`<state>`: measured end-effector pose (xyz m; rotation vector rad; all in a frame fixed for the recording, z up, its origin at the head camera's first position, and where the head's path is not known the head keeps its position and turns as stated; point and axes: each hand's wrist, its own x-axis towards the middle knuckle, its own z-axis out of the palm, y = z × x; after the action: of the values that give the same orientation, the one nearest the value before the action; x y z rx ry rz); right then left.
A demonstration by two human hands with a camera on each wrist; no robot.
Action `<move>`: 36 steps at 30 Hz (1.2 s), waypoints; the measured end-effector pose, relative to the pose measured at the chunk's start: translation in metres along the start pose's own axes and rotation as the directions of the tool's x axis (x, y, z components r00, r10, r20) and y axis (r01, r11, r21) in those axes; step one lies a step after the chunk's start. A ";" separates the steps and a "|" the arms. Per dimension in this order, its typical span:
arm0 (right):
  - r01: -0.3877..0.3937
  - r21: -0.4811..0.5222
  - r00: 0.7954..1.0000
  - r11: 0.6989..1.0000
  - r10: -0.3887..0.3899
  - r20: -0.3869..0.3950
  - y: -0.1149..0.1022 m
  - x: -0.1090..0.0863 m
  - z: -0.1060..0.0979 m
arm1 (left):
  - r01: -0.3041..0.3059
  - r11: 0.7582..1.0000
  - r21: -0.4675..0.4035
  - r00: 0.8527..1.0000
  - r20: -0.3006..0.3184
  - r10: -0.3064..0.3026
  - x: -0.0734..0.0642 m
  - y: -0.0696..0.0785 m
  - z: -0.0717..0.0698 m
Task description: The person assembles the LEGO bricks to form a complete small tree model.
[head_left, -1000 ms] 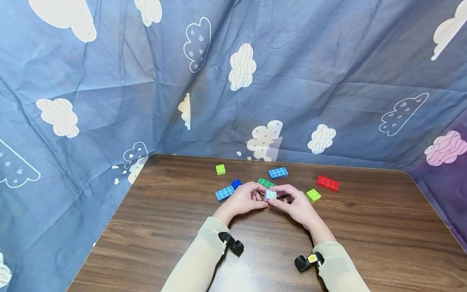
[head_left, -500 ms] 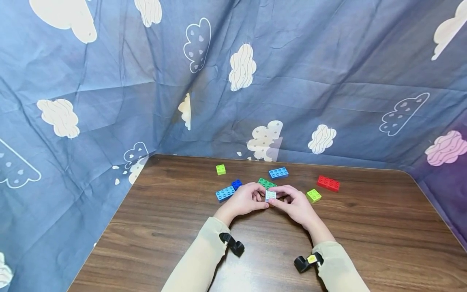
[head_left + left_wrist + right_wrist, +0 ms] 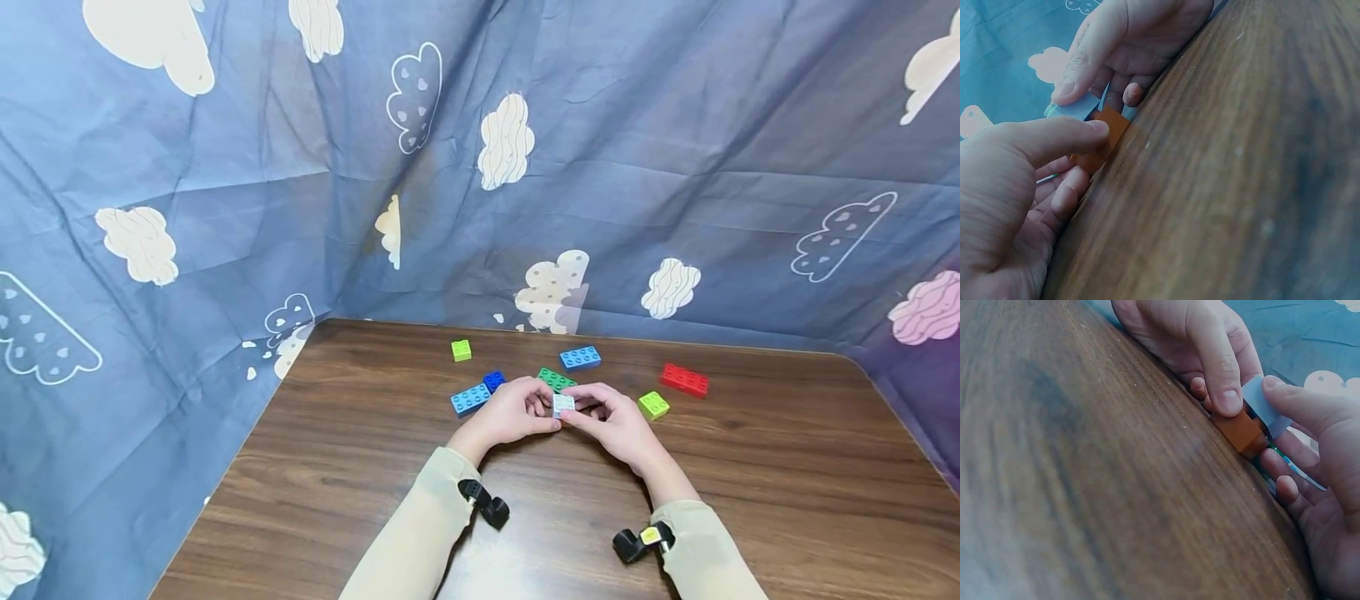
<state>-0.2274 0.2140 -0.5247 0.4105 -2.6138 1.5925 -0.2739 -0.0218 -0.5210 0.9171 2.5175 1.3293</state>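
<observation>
Near the table's middle, both hands meet at two small toy building bricks. My left hand (image 3: 517,412) pinches an orange brick (image 3: 1112,125), its thumb on the brick's near side, low against the wooden tabletop. On top of that sits a pale bluish-white brick (image 3: 563,405), which my right hand (image 3: 617,425) holds between thumb and fingers. In the right wrist view the pale brick (image 3: 1262,403) leans against the orange brick (image 3: 1240,432), with a narrow dark gap between them. Whether their studs are engaged, I cannot tell. Just behind the hands lies a green brick (image 3: 556,380), partly covered.
Left of the hands lie a light blue brick (image 3: 471,400) and a dark blue brick (image 3: 494,381). Farther back are a lime brick (image 3: 461,350) and another blue brick (image 3: 581,358). To the right are a second lime brick (image 3: 653,406) and a red brick (image 3: 685,380).
The head view has shifted a little, so everything appears slightly farther right. Both hands keep their grip on the two bricks, with hardly any movement.
</observation>
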 end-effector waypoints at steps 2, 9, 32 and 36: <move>0.009 -0.012 1.000 1.000 -0.009 0.006 0.001 -0.001 -0.001 | 0.006 1.000 0.001 1.000 -0.005 -0.006 0.000 0.001 0.001; 0.032 -0.046 0.999 0.998 -0.031 0.008 0.000 0.001 -0.002 | 0.010 1.000 -0.003 1.000 -0.005 -0.010 0.001 0.001 0.002; 0.020 -0.089 1.000 0.996 -0.021 -0.004 -0.013 -0.001 -0.004 | -0.045 0.999 0.000 0.999 -0.004 0.045 0.001 0.002 0.002; 0.031 -0.080 0.999 0.996 -0.032 -0.012 -0.011 -0.001 -0.002 | -0.046 0.999 0.010 0.999 -0.007 0.046 0.001 0.002 0.003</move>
<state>-0.2241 0.2109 -0.5140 0.4328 -2.6372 1.4707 -0.2727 -0.0190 -0.5212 0.9799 2.5249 1.3370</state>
